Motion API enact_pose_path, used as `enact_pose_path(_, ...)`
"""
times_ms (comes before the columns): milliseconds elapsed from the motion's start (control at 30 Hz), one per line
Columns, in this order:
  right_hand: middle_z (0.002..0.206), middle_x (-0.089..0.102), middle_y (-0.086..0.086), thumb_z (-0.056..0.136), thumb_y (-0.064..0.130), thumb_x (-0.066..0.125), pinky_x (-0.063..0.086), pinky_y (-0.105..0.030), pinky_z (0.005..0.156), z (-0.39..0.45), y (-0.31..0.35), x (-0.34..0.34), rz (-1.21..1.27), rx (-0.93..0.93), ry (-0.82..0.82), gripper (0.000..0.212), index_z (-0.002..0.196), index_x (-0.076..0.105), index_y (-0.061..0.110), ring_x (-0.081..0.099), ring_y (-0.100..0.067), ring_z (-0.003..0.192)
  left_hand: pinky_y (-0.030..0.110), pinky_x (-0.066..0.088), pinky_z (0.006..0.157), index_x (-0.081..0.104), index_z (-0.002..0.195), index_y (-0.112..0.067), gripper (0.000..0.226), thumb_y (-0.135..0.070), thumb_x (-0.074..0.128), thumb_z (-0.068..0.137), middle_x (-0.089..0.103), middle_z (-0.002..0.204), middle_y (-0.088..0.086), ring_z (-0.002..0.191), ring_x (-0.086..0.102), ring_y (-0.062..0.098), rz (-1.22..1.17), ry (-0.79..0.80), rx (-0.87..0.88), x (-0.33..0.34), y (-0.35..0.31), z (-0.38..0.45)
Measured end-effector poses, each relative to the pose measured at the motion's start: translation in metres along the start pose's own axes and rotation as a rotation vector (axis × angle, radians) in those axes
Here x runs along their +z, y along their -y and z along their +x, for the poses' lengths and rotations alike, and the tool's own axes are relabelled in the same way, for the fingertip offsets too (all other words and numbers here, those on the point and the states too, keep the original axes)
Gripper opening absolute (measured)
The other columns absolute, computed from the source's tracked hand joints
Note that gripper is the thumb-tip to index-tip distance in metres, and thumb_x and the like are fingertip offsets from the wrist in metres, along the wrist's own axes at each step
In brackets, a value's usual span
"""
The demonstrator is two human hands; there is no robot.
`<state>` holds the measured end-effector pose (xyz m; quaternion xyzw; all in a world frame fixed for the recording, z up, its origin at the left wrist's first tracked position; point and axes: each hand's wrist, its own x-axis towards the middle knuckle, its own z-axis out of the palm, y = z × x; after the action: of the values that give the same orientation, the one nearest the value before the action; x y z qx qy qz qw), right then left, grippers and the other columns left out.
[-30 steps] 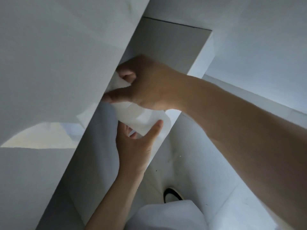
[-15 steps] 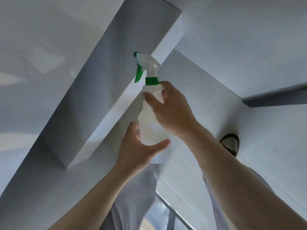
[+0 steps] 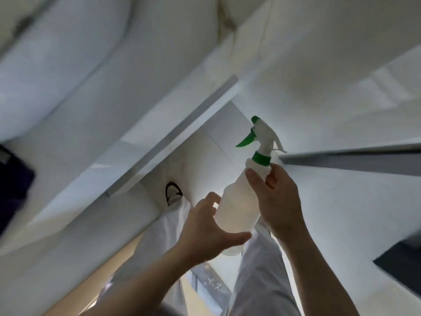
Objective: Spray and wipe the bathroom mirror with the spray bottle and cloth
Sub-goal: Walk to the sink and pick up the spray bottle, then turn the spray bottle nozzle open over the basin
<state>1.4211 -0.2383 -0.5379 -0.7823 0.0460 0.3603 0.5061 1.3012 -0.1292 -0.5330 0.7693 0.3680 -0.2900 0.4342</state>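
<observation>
A translucent white spray bottle [image 3: 239, 208] with a green trigger and green collar is held up in the middle of the view, nozzle pointing up and left. My right hand [image 3: 278, 201] grips its upper body just under the collar. My left hand [image 3: 205, 231] cups the bottom of the bottle, thumb under its base. No cloth is visible. The mirror cannot be made out among the pale surfaces.
A grey-edged white ledge [image 3: 173, 137] runs diagonally left of the bottle. A dark grey bar [image 3: 355, 160] sits at the right behind the nozzle. One shoe [image 3: 173, 195] and pale trouser legs [image 3: 257, 281] show below. Something dark purple [image 3: 13, 185] sits at the left edge.
One second ago both hands held a white cloth against a panel. Half a second ago they held the spray bottle instead. The bottle now tilts more to the right and the view has swung.
</observation>
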Motion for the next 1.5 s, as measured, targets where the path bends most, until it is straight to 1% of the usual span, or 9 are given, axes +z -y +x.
enact_pose_path(133,0.097,0.069,0.017,0.095,0.031,0.068,0.052,-0.012,0.067,-0.008,0.086,-0.015,-0.002,-0.147,0.020,0.019,0.111,0.060,0.026,0.067,0.006,0.087,0.026,0.048,0.084,0.038,0.110,-0.048,0.080,-0.070,0.087,0.050,0.054,0.111,-0.022,0.109,0.053,0.009,0.004,-0.105,0.078,-0.063,-0.038,-0.014)
enact_pose_path(267,0.097,0.076,0.011,0.091,0.031,0.072,0.053,-0.019,0.076,-0.025,0.163,-0.034,0.027,-0.248,0.127,0.019,0.107,0.063,0.027,0.072,-0.004,0.090,0.040,0.050,0.099,0.045,0.119,-0.051,0.089,-0.083,0.077,0.042,0.058,0.116,-0.024,0.113,0.054,0.010,-0.009,-0.207,0.124,-0.114,-0.064,-0.053)
enact_pose_path(367,0.099,0.075,0.010,0.091,0.029,0.073,0.052,-0.012,0.071,-0.040,0.210,-0.042,-0.019,-0.333,0.276,0.019,0.107,0.063,0.027,0.070,0.002,0.087,0.040,0.052,0.098,0.046,0.121,-0.050,0.091,-0.079,0.081,0.043,0.058,0.115,-0.025,0.110,0.055,0.008,-0.087,-0.336,0.094,-0.129,-0.079,-0.090)
enact_pose_path(567,0.106,0.076,0.009,0.093,0.031,0.073,0.057,-0.026,0.085,-0.059,0.260,-0.026,-0.066,-0.438,0.415,0.029,0.119,0.065,0.022,0.072,-0.006,0.097,0.021,0.046,0.077,0.047,0.112,-0.044,0.078,-0.063,0.092,0.051,0.058,0.105,-0.022,0.098,0.056,-0.002,-0.276,-0.522,0.035,-0.141,-0.104,-0.128)
enact_pose_path(767,0.106,0.071,0.008,0.093,0.044,0.068,0.054,-0.028,0.083,-0.058,0.291,0.021,-0.134,-0.480,0.493,0.031,0.117,0.062,0.025,0.068,-0.009,0.098,0.021,0.047,0.077,0.052,0.112,-0.039,0.074,-0.058,0.094,0.054,0.061,0.104,-0.020,0.099,0.058,0.005,-0.320,-0.622,-0.037,-0.174,-0.088,-0.138)
enact_pose_path(1067,0.098,0.067,0.008,0.103,0.040,0.054,0.054,-0.024,0.079,-0.059,0.337,0.087,-0.024,-0.408,0.392,0.022,0.116,0.063,0.024,0.065,-0.001,0.088,0.037,0.050,0.092,0.049,0.113,-0.040,0.077,-0.067,0.088,0.052,0.058,0.108,-0.018,0.108,0.054,0.013,-0.268,-0.632,-0.079,-0.229,-0.063,-0.124)
enact_pose_path(1233,0.089,0.075,0.017,0.107,0.041,0.043,0.059,-0.027,0.084,-0.061,0.376,0.100,0.091,-0.426,0.341,0.037,0.085,0.073,0.047,0.071,0.000,0.089,0.045,0.041,0.109,0.050,0.116,-0.040,0.075,-0.064,0.089,0.056,0.054,0.109,-0.025,0.104,0.052,0.001,-0.346,-0.628,0.022,-0.266,-0.068,-0.111)
enact_pose_path(1367,0.102,0.074,0.004,0.107,0.040,0.043,0.060,-0.028,0.080,-0.052,0.398,0.122,0.164,-0.479,0.271,0.025,0.102,0.067,0.035,0.072,-0.012,0.094,0.047,0.037,0.113,0.052,0.125,-0.037,0.084,-0.063,0.091,0.055,0.056,0.116,-0.021,0.100,0.045,-0.012,-0.414,-0.705,0.086,-0.296,-0.071,-0.093)
enact_pose_path(1500,0.100,0.073,-0.003,0.109,0.035,0.041,0.058,-0.025,0.075,-0.033,0.429,0.148,0.199,-0.525,0.325,0.028,0.106,0.067,0.024,0.071,-0.015,0.089,0.046,0.028,0.118,0.050,0.130,-0.033,0.087,-0.061,0.090,0.059,0.049,0.110,-0.019,0.098,0.033,0.000,-0.397,-0.846,0.013,-0.320,-0.077,-0.077)
